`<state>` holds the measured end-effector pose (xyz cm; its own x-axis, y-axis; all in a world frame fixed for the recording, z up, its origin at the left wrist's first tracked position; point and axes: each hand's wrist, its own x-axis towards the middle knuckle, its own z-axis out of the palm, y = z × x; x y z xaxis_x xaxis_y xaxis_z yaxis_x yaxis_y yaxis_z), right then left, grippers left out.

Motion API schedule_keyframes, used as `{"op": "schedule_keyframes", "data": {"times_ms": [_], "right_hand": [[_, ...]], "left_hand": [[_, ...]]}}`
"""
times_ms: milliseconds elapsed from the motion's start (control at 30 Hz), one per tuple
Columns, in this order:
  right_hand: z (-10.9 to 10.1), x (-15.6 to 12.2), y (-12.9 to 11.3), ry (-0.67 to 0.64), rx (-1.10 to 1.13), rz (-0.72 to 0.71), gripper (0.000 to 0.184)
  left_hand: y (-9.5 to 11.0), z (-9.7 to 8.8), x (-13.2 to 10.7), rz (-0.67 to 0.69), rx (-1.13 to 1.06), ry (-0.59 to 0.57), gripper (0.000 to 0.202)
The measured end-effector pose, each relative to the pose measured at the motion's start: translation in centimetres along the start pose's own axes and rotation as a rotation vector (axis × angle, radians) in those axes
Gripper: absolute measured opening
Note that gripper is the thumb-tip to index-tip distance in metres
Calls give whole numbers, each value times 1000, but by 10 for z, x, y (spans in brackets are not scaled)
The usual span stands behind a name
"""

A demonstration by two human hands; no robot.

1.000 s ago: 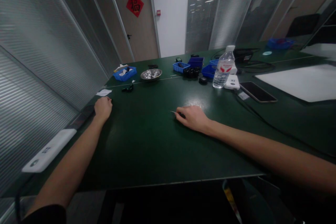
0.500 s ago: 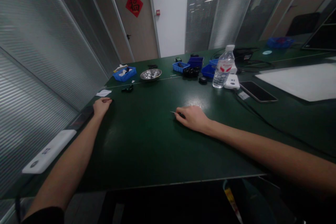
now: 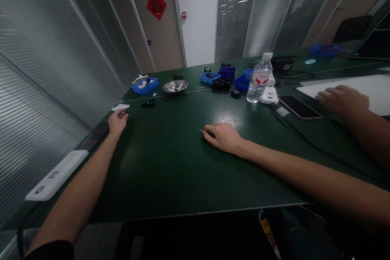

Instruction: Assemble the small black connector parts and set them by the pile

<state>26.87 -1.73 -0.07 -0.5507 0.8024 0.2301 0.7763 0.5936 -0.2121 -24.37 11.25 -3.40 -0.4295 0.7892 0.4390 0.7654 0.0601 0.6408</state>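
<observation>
My left hand stretches to the far left edge of the green table. Its fingers are drawn together at the near edge of a small white paper slip. A small black part lies just right of the slip. My right hand rests on the table's middle, closed round a thin tool with a dark handle and a metal tip that points left.
At the back stand blue bins, a metal bowl, black rings, a water bottle, a white device and a phone. Another person's hand rests by a white sheet. A white bar lies left.
My left hand has slid forward to the paper slip. Another person's hand has come in at the right beside the phone. My right hand has stayed still.
</observation>
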Motion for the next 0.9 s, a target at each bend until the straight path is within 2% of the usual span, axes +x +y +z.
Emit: {"op": "schedule_keyframes", "data": {"times_ms": [400, 600, 900], "right_hand": [[0, 0, 0, 9, 1, -5, 34], [-1, 0, 0, 6, 3, -15, 34], [0, 0, 0, 13, 2, -19, 33]], "left_hand": [[-3, 13, 2, 41, -218, -54, 39], [1, 10, 0, 66, -206, -78, 44], [1, 7, 0, 60, -106, -53, 48]]}}
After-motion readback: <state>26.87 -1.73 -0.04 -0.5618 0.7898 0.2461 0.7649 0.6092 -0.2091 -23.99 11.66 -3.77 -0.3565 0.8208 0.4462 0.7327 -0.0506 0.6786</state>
